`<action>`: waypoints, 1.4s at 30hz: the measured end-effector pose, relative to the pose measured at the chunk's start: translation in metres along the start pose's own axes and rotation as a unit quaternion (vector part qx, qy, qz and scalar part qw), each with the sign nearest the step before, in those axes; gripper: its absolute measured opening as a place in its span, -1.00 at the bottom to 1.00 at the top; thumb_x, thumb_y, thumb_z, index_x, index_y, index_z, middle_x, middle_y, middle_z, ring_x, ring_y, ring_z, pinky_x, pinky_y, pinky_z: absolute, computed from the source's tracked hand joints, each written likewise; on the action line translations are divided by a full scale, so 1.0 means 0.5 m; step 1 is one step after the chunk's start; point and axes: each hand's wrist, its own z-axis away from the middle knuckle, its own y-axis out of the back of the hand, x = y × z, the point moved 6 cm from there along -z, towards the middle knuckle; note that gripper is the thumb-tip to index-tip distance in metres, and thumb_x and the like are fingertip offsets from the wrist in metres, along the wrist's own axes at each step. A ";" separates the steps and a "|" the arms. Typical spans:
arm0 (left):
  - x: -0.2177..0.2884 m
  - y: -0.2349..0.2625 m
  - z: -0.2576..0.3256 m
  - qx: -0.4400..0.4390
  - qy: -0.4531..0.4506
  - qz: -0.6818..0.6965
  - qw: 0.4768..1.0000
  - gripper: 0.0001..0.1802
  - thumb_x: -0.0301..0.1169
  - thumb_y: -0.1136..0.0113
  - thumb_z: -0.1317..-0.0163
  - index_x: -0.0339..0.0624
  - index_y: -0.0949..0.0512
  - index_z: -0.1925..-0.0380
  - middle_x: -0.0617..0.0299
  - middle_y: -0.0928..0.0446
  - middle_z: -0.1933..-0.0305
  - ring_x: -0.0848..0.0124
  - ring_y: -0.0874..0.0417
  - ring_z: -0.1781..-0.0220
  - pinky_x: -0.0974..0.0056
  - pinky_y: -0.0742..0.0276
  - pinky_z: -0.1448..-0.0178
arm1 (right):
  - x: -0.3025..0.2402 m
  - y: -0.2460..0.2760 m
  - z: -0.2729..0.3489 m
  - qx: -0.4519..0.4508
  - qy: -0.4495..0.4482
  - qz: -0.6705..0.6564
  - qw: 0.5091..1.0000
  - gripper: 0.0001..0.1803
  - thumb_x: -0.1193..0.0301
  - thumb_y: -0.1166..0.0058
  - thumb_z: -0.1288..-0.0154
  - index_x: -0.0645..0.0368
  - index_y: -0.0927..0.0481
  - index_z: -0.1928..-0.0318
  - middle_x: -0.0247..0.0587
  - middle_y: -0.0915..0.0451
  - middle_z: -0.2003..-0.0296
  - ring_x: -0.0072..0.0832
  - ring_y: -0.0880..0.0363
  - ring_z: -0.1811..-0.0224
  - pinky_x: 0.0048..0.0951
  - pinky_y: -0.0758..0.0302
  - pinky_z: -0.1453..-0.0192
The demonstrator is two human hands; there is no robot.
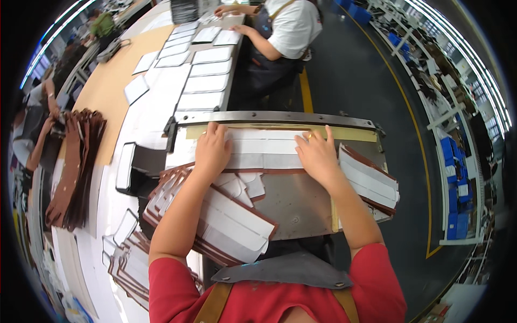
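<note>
A long white panel with brown edging (pixel 264 153) lies on the metal bed of a bench machine (pixel 299 210), its far edge along the metal bar (pixel 280 117). On the panel's left end rests my left hand (pixel 214 148), fingers reaching toward the bar. My right hand (pixel 319 155) rests on the other end with its fingers spread, one pointing up toward the bar and one wearing a ring. Both hands press from above rather than close around the panel. What lies under my fingertips is hidden.
Similar panels are stacked by my left forearm (pixel 234 223) and right of the bed (pixel 369 177). Brown strips (pixel 78 167) hang at left. White pieces (pixel 204 81) line the far table, where a co-worker (pixel 280 37) works. Shelving with blue bins (pixel 452 161) stands at right.
</note>
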 end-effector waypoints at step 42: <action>0.077 0.033 0.003 -0.019 -0.039 0.050 0.998 -0.72 -0.45 -0.07 -0.16 -0.01 -0.52 0.10 0.23 -0.54 0.06 0.18 -0.47 -0.02 0.10 -0.18 -0.15 | -0.052 0.001 0.035 -0.247 -0.227 -0.572 0.748 -0.68 0.24 0.01 -0.39 0.25 -0.55 0.37 -0.32 -0.53 0.61 -0.66 -0.40 0.67 -0.64 -0.35 0.55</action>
